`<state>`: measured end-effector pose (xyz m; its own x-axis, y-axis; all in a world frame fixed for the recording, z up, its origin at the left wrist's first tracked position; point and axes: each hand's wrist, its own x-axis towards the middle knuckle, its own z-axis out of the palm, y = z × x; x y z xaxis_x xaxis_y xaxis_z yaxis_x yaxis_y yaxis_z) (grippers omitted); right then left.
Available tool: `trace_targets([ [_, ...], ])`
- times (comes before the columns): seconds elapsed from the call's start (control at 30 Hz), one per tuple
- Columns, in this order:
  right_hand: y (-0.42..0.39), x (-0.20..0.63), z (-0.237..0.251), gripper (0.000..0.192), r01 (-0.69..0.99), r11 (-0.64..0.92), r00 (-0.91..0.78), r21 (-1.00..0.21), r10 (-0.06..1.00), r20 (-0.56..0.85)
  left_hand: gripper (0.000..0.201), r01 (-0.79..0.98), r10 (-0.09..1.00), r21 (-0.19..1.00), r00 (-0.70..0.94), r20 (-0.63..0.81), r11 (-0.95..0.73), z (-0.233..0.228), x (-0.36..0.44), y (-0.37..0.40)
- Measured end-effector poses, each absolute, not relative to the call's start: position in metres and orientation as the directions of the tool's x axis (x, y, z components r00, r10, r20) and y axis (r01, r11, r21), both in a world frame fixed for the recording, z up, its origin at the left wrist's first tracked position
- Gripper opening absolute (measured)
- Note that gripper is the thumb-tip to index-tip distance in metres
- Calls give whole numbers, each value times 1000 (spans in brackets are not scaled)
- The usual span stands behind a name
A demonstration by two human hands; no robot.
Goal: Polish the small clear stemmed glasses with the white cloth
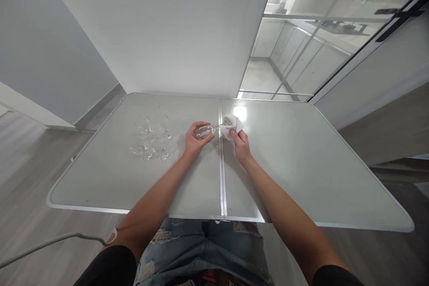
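Observation:
My left hand point(195, 139) grips the bowl of a clear wine glass point(205, 132), which lies sideways above the middle of the grey table point(288, 174). The glass's stem points right, and its base is wrapped in a white cloth point(231, 126). My right hand point(239, 142) holds that cloth around the base. Both hands hover close together over the table's centre seam point(221, 178).
Several more clear wine glasses point(152, 140) stand in a cluster on the left half of the table. A white wall rises behind the table, and a glass partition stands at the back right. A white cable point(50, 243) hangs at the lower left.

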<state>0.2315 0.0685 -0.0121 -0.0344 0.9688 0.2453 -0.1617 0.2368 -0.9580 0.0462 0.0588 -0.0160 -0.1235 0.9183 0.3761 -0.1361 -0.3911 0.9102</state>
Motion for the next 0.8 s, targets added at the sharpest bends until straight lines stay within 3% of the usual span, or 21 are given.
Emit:
trace_targets([
  [0.17, 67, 230, -10, 41, -159, 238, -49, -958, 967, 249, 49, -133, 904, 901, -185, 386, -412, -16, 45, 62],
  [0.8, 68, 234, -11, 38, -145, 237, -10, -961, 970, 241, 50, -111, 921, 916, -99, 377, -386, -15, 49, 57],
])
